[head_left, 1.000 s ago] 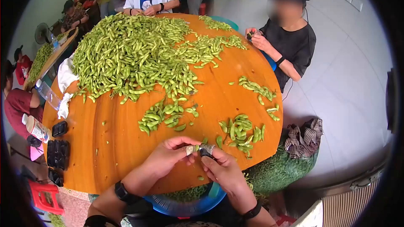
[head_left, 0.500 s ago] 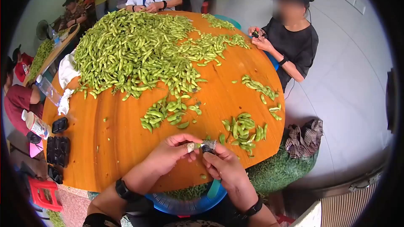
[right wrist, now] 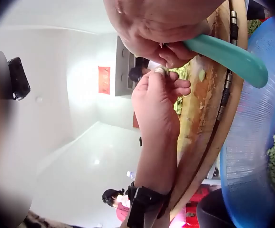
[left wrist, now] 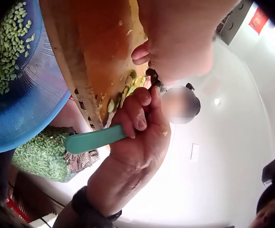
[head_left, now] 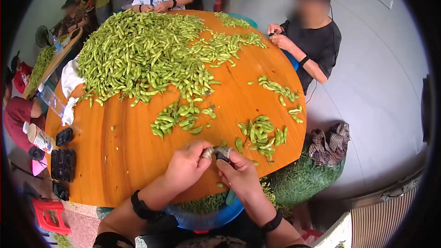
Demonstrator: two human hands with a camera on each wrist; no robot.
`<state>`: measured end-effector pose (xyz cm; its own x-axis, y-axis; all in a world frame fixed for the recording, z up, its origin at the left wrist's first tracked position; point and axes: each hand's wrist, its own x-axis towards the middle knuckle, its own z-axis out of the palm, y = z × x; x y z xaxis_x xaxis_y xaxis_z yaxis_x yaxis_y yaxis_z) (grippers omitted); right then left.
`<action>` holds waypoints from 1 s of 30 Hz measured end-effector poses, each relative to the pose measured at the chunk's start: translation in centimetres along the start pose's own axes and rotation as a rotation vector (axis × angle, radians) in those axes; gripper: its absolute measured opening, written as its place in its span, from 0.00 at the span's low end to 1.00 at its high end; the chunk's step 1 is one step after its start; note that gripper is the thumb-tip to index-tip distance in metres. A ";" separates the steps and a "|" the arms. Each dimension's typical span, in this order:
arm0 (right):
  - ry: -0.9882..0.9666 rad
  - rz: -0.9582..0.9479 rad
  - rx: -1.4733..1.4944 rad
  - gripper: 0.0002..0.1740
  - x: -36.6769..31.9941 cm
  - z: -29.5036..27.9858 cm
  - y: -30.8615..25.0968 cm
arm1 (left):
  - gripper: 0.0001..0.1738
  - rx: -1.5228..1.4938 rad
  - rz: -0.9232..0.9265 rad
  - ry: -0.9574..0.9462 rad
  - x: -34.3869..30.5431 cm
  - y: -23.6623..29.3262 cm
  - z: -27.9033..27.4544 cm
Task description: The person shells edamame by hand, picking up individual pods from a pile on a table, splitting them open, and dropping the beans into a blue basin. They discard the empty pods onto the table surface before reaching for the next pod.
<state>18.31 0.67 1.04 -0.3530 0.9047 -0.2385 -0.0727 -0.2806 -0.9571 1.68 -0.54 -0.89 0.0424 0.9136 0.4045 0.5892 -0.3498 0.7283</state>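
Note:
Over the near table edge, the left hand [head_left: 186, 167] pinches what looks like a pod, mostly hidden between whitish-wrapped fingertips. Its pinch shows in the right wrist view, where the left hand [right wrist: 156, 102] has the other fingers loosely bent. Close against it, the right hand [head_left: 241, 177] has dark and grey wrapping at its fingertips. Those fingers curl round a tool whose green handle [left wrist: 94, 141] sticks out below the palm in the left wrist view. Green pods [head_left: 259, 133] lie just beyond the right hand, others [head_left: 174, 118] beyond the left.
A large pod heap [head_left: 142, 55] covers the far left of the table [head_left: 133, 156]. Below the near edge sits a blue basket [head_left: 204, 220] of shelled beans. Black trays [head_left: 63, 165] and bottles stand at left. A full green sack [head_left: 308, 179] leans at right. People sit around.
The left hand has turned, its knuckles rising and its fingertips closing in on the right hand's. The green pod seen between them earlier is now mostly hidden. The whole head view has shifted slightly.

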 end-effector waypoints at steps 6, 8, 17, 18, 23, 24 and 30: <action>0.021 -0.177 -0.208 0.08 0.1 -0.3 1.3 | 0.11 -0.425 -0.350 -0.118 0.4 0.1 0.0; 0.057 -0.235 -0.239 0.09 -0.1 -0.1 1.6 | 0.11 -0.633 -0.487 -0.136 0.5 0.2 0.2; 0.276 -0.393 -0.774 0.03 -0.6 -7.7 -0.7 | 0.09 0.115 -0.019 -0.262 -0.3 1.7 -1.7; 0.316 -0.474 -0.767 0.06 -0.7 -7.9 -1.1 | 0.09 0.168 0.027 -0.199 -0.1 1.5 -1.9; 0.407 -0.503 -0.806 0.05 -1.0 -10.4 -2.5 | 0.09 0.435 0.031 -0.036 3.5 1.3 -0.8; 0.417 -0.509 -0.803 0.05 -1.0 -10.7 -2.6 | 0.09 0.530 0.068 -0.050 4.4 0.5 0.0; 0.459 -0.545 -0.840 0.05 -1.0 -14.3 -3.2 | 0.12 0.657 0.065 -0.153 4.9 0.6 1.9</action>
<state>32.19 5.23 2.01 -0.0737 0.9229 0.3780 0.6052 0.3427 -0.7186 3.78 4.11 0.54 0.1793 0.9309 0.3182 0.9476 -0.2504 0.1986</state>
